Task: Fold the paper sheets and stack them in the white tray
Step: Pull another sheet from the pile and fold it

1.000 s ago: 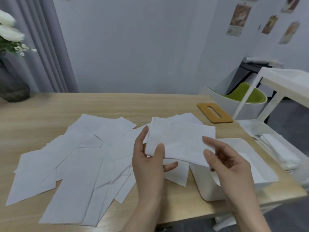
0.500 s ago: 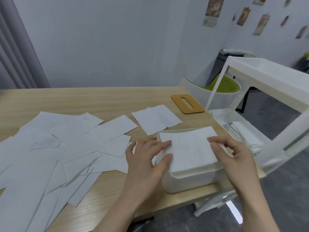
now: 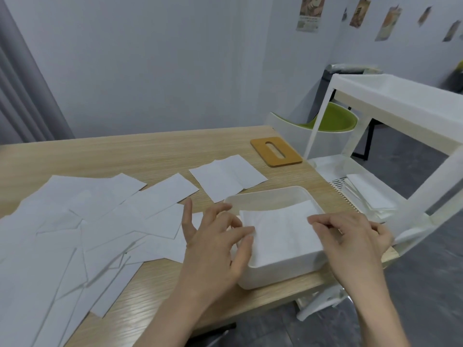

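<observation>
No grip is closed on anything: the folded paper (image 3: 283, 229) in the white tray (image 3: 270, 192) is touched by the relaxed fingertips of the left hand (image 3: 215, 249) and the right hand (image 3: 350, 236) at its two sides. The tray is set at the desk's (image 3: 150, 151) near right corner, with unfolded sheets (image 3: 82, 221) spread just beside it on the left.

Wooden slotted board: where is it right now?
Head view: the wooden slotted board lies flat at the table's far right corner, beyond the white tray and just right of a lone paper sheet.
</observation>
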The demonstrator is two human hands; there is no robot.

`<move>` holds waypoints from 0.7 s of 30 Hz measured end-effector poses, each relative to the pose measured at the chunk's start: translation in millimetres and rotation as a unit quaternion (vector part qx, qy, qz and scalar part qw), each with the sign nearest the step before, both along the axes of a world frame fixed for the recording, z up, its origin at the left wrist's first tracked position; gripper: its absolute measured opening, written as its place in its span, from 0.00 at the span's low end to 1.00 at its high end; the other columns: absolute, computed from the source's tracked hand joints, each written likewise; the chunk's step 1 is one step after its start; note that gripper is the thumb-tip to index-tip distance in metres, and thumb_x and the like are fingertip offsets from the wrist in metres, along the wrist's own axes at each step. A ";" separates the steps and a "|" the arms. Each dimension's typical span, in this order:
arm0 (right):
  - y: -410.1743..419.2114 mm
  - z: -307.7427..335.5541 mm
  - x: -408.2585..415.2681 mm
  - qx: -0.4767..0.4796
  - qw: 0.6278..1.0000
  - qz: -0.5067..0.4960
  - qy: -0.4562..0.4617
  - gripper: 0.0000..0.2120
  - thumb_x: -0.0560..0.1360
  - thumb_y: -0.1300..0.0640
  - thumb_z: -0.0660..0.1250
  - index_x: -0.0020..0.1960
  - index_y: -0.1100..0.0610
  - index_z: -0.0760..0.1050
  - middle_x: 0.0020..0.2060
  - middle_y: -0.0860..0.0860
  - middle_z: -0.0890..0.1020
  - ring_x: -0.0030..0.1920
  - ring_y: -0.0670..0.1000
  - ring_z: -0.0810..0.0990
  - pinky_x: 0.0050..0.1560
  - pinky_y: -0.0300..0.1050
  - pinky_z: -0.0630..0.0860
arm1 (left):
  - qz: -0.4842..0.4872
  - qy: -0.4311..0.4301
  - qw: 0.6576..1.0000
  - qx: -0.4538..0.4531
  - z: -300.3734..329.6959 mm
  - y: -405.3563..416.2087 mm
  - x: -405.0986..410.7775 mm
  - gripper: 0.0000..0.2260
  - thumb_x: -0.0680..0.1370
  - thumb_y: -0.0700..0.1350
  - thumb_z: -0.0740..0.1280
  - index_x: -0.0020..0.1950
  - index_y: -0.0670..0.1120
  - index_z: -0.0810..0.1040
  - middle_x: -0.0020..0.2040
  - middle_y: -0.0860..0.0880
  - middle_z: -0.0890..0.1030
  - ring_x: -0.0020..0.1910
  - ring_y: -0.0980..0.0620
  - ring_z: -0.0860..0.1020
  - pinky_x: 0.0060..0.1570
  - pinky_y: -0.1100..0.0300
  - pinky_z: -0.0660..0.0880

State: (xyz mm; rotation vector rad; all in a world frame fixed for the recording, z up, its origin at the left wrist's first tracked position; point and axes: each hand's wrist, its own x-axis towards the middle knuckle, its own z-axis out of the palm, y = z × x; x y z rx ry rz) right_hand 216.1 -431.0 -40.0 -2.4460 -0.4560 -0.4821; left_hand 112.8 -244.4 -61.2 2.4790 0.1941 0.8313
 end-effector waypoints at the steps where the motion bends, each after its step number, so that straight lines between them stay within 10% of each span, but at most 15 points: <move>1: -0.3 -0.8 0.8 -0.004 1.000 0.002 -0.004 0.07 0.74 0.56 0.69 0.42 0.44 0.82 0.37 0.33 0.77 0.48 0.37 0.66 0.59 0.45 0.52 | 0.000 0.001 1.000 0.006 0.7 0.6 0.1 0.15 0.78 0.52 0.58 0.44 0.57 0.85 0.40 0.60 0.76 0.62 0.56 0.74 0.74 0.45 0.38; 12: 5.8 -0.4 -7.4 -0.025 0.999 0.027 -0.001 0.07 0.74 0.49 0.70 0.38 0.43 0.79 0.54 0.36 0.76 0.65 0.44 0.67 0.61 0.44 0.50 | -0.003 0.016 0.997 0.081 0.6 5.6 1.1 0.17 0.78 0.53 0.57 0.38 0.57 0.83 0.65 0.56 0.77 0.76 0.50 0.61 0.74 0.39 0.38; 21: 9.2 2.5 -13.7 0.004 0.999 0.029 0.038 0.13 0.72 0.37 0.60 0.41 0.42 0.80 0.36 0.30 0.73 0.59 0.37 0.67 0.70 0.47 0.44 | -0.013 0.019 0.998 0.066 -1.5 9.4 3.1 0.17 0.78 0.52 0.57 0.38 0.54 0.83 0.40 0.60 0.77 0.66 0.55 0.74 0.74 0.42 0.38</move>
